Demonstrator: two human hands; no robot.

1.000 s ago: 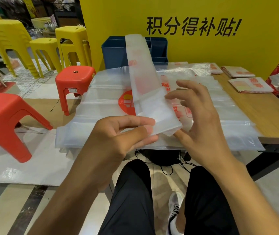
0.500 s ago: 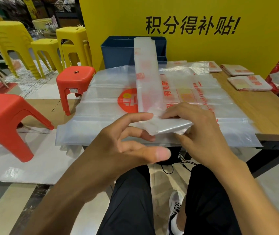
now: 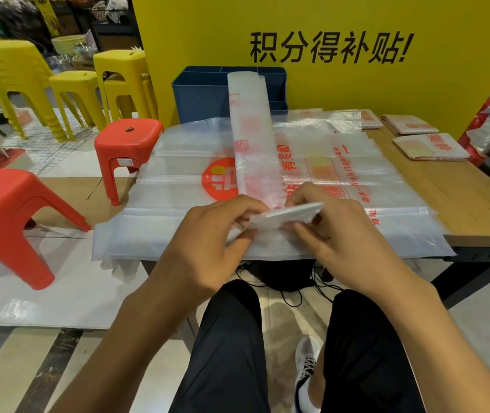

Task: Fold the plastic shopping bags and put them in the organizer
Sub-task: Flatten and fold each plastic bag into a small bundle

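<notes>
Both hands, left hand [image 3: 220,231] and right hand [image 3: 336,225], pinch the folded near end of one long bag strip [image 3: 252,144], lying over a flat bag stack [image 3: 387,186] on the table [image 3: 476,204]. One blue organizer [image 3: 205,93] stands behind; three folded bags [image 3: 428,146] lie at right.

A single head-worn camera is looking forward and down from the seated person's own eye level, close above the near edge of the table [image 3: 461,204]. It is facing the yellow wall [image 3: 342,93] at 12 o'clock, with the stools [image 3: 127,144] spreading toward 9 and 10 o'clock and the person's legs [image 3: 229,347] filling 6 o'clock. The wide lens is bending the edges; no second view is sharing the scene.
</notes>
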